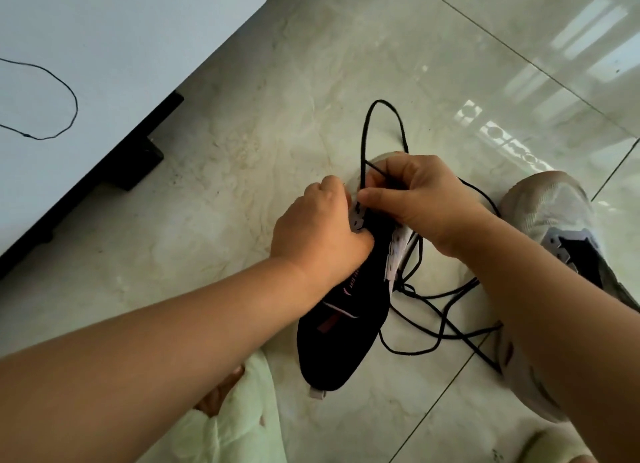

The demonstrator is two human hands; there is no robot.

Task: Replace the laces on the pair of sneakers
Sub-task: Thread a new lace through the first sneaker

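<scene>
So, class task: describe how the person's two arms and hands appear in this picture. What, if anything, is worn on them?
Both forearms are bare up to the picture's edge: no sleeves show. The left hand and right hand wear no gloves, and no rings, watch or bracelets can be seen on the parts in view. No markings show on either arm. Fingernails are mostly hidden.

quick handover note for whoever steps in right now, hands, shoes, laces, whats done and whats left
Left hand: grips the near sneaker at its eyelet row, steadying it.
Right hand: pinches the black lace at the lower eyelets; a loop stands up beyond the hands.
The lace's slack lies tangled on the floor right of the sneaker.
Second sneaker: on the floor at right, eyelets apparently unlaced.
A thin black cord lies on the white surface at left.
Done: lacing begun on the near sneaker.
Left: finish it, then the second.
</scene>
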